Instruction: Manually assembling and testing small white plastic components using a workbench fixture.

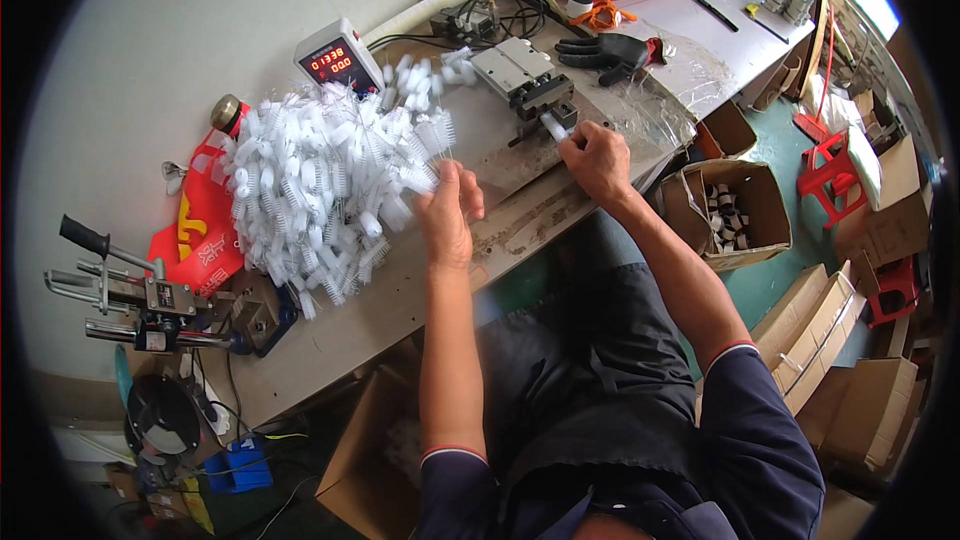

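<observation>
A large heap of small white bristle brushes (310, 185) lies on the workbench to the left. At its right edge my left hand (450, 215) is closed, thumb and fingertips pinched at the thin stem of a brush (434, 132) whose bristles point up. Farther right, my right hand (598, 162) is closed on a small white piece (553, 127), probably a brush; my fingers hide part of it. That piece meets the jaws of a metal clamping device (528, 80) with a silver block on top.
A counter box with red digits (340, 60) stands behind the heap. Left is a lever press (160, 300); a dark work glove (605, 55) lies beyond the clamp. Cardboard boxes (770, 230) and a red stool (832, 180) stand on the floor at right.
</observation>
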